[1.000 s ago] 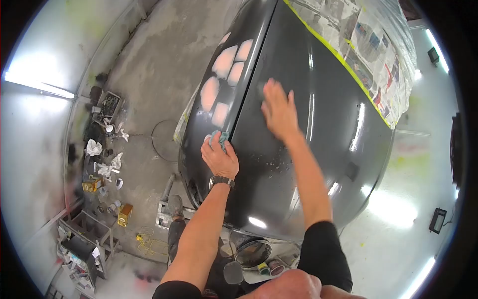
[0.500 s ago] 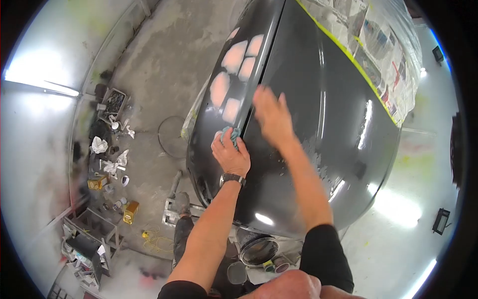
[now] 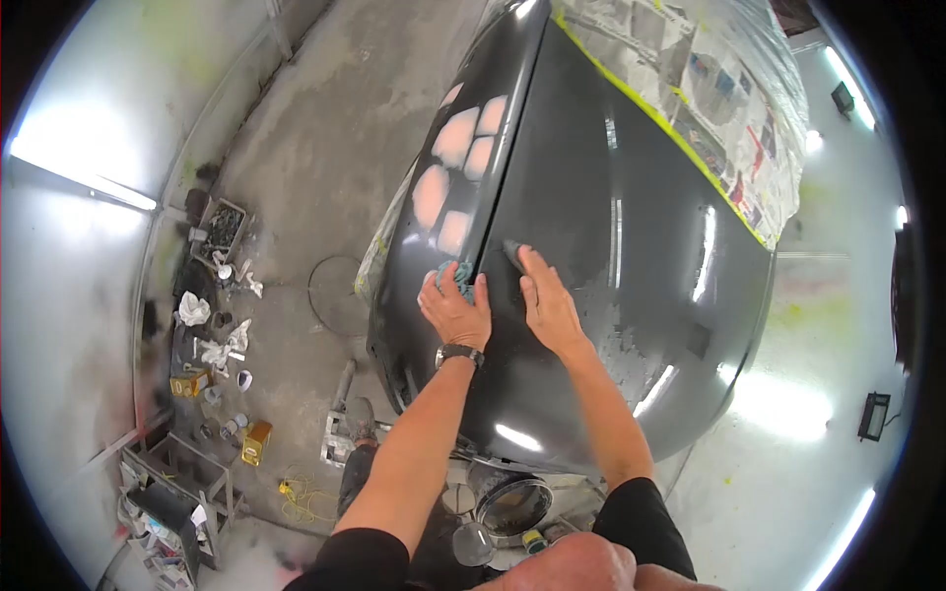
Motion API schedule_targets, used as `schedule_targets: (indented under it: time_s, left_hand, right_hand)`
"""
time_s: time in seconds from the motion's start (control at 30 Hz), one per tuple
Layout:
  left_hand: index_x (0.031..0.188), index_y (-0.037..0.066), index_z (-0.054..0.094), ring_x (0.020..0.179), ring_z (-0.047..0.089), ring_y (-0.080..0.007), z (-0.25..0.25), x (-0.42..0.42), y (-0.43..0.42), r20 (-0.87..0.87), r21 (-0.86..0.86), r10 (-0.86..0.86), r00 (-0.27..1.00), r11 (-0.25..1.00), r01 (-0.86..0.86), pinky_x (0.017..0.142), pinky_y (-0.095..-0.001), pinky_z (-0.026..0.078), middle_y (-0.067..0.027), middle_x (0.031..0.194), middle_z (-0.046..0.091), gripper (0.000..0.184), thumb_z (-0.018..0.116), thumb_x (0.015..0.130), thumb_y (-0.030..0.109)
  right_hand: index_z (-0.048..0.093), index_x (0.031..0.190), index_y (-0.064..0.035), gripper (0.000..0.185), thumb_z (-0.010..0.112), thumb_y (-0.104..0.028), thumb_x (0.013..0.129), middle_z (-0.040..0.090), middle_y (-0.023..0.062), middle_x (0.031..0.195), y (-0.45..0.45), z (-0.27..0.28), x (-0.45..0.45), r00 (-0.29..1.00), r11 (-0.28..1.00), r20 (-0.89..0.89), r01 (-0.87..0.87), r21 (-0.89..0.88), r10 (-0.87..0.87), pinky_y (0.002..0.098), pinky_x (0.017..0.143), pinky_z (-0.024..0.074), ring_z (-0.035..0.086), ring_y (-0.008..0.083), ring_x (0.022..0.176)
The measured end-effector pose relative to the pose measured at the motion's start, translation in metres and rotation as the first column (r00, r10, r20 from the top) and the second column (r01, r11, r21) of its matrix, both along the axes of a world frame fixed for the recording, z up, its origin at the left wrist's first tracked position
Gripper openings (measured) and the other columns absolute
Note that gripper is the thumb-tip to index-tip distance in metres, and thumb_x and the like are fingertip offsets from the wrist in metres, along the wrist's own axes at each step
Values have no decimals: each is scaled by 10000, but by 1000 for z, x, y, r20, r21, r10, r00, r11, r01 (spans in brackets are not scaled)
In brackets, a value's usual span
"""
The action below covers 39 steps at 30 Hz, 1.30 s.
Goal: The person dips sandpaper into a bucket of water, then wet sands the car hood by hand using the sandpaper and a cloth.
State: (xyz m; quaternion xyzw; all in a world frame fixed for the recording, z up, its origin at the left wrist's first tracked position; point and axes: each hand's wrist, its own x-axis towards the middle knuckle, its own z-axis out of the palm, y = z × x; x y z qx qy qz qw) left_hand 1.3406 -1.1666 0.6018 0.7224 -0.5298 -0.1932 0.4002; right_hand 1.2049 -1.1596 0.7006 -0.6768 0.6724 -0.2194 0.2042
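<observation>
My left hand (image 3: 460,317), with a watch on the wrist, rests on the dark car fender (image 3: 419,281) near the hood seam. Its fingers are closed on a crumpled teal cloth (image 3: 456,280). My right hand (image 3: 552,307) lies on the dark grey hood (image 3: 576,177), just right of the seam. Under its fingertips a small dark grey piece of sandpaper (image 3: 513,256) is pressed to the surface and partly hidden. Pinkish filler patches (image 3: 431,195) mark the fender ahead of my left hand. Irregular wet-looking marks (image 3: 621,345) show on the hood beside my right forearm.
Newspaper masking (image 3: 690,84) edged with yellow-green tape covers the windshield area. A round bucket (image 3: 514,507) stands below the front of the car. Along the left wall lie a grey crate (image 3: 227,225), crumpled paper (image 3: 194,309), a yellow can (image 3: 256,443) and a metal stand (image 3: 182,473).
My right hand has moved back toward me along the hood beside the seam, and the sandpaper now shows under its fingers. My left hand stays on the fender with the cloth. The view has shifted slightly.
</observation>
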Motion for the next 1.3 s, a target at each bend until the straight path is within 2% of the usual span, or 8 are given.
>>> schedule_targets:
  time_s: [0.2, 0.37, 0.73, 0.87, 0.9, 1.1, 1.2, 1.3]
  left_hand:
    - [1331, 159, 654, 1247, 545, -398, 3, -11, -37, -94, 17, 7, 996, 1000, -6, 1031, -582, 421, -170, 1299, 582, 358, 682, 1028, 348]
    - [1331, 164, 632, 1208, 578, -384, 22, -58, -109, 55, 57, 153, 987, 986, -156, 977, -552, 467, -128, 1267, 606, 351, 641, 1044, 366]
    - [1307, 141, 646, 1222, 577, -390, 27, -59, -112, 148, 117, 186, 971, 972, -203, 979, -545, 469, -151, 1255, 618, 318, 660, 1027, 292]
    - [1308, 134, 659, 1220, 576, -401, 29, -61, -114, 129, 119, 172, 977, 975, -187, 983, -549, 464, -166, 1268, 619, 333, 669, 1018, 297]
    - [1308, 135, 665, 1216, 575, -407, 32, -59, -112, 121, 128, 169, 978, 975, -184, 981, -552, 462, -174, 1268, 619, 337, 672, 1016, 304]
    - [1306, 120, 656, 1223, 571, -401, 28, -60, -112, 136, 125, 162, 977, 976, -179, 986, -542, 457, -186, 1264, 609, 325, 661, 1025, 282]
    - [1314, 127, 651, 1214, 579, -384, 33, -60, -112, 156, 128, 159, 975, 975, -180, 988, -526, 459, -163, 1260, 616, 316, 659, 1028, 262]
    - [1324, 132, 644, 1225, 562, -406, 33, -59, -113, 90, 191, 144, 985, 969, -159, 988, -551, 450, -186, 1275, 599, 337, 661, 1023, 285]
  right_hand:
    - [504, 1549, -38, 472, 555, -190, 1105, 536, 169, 1586, -48, 3, -57, 960, 934, -214, 98, -343, -180, 562, 1228, 385, 473, 366, 1500]
    - [403, 1630, -46, 648, 613, -279, 1063, 332, 126, 1744, -63, -28, -54, 807, 957, -538, -292, -2, 245, 582, 1289, 267, 293, 311, 1618]
    - [377, 1630, -9, 689, 583, -341, 1062, 309, 168, 1743, -257, -16, -100, 846, 965, -522, -34, -259, -110, 640, 1274, 259, 271, 340, 1618]
    - [400, 1623, -41, 842, 731, -386, 930, 316, 153, 1745, -136, -14, -77, 746, 840, -407, -528, 123, 528, 611, 1278, 266, 267, 321, 1628]
    - [420, 1620, -63, 850, 751, -402, 914, 338, 130, 1741, -122, -6, -74, 678, 782, -475, -622, 35, 561, 595, 1279, 278, 283, 306, 1625]
    - [411, 1612, -8, 646, 537, -366, 1089, 359, 164, 1721, -342, -11, -136, 820, 947, -567, -237, -216, 76, 629, 1260, 293, 295, 319, 1610]
    - [390, 1616, 11, 648, 493, -376, 1107, 341, 196, 1721, -350, -14, -113, 830, 964, -555, -106, -245, -50, 633, 1265, 282, 269, 348, 1616]
    - [257, 1684, -22, 813, 608, -365, 1037, 245, 212, 1759, -242, -4, -90, 799, 933, -525, -358, -25, 293, 635, 1280, 246, 250, 363, 1629]
